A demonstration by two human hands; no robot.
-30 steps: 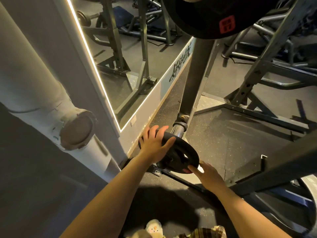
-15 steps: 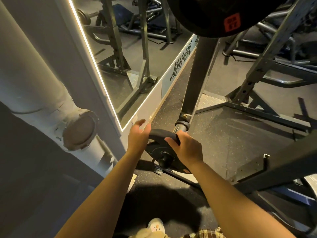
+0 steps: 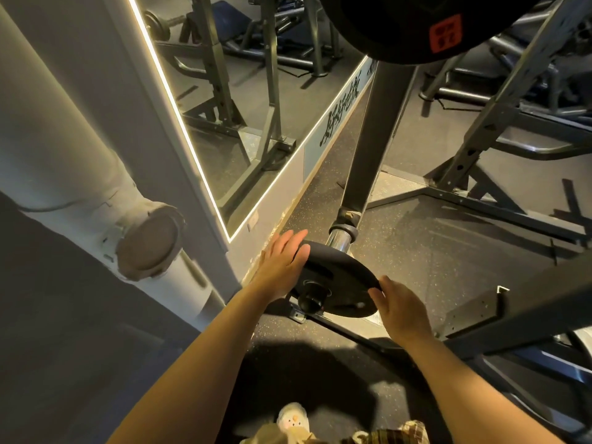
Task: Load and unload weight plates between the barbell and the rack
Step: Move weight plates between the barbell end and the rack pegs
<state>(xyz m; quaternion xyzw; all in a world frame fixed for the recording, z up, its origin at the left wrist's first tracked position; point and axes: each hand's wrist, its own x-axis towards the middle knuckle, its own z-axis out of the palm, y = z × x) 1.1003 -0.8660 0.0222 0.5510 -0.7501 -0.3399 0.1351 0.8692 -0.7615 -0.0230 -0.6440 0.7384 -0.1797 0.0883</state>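
Both hands have shifted on the small plate since half a second ago: the right hand (image 3: 402,307), which then lay over the top of the disc, now sits at its lower right edge, and the left hand (image 3: 282,264) has flattened against the upper left edge. Left fingers are straight and spread, pressing the rim rather than curling round it. Right fingers are loosely bent with the tips touching the rim near the lower right; no real clasp shows, so both hands read as released, only touching.

That small black weight plate (image 3: 336,280) sits just below the centre of the frame, threaded on a storage peg whose black end cap (image 3: 310,299) pokes out through its hole toward the camera. Behind the plate, the chrome sleeve (image 3: 341,240) of the peg runs up into a dark rack upright (image 3: 378,136) that climbs toward the top of the frame.

At the top centre hangs a large black plate (image 3: 384,30) with a red label (image 3: 445,33). On the left stands a lit-edged mirror (image 3: 224,100) reflecting rack frames, and a white pipe (image 3: 80,174) crosses the far left. Speckled rubber floor (image 3: 432,251) fills the right centre.
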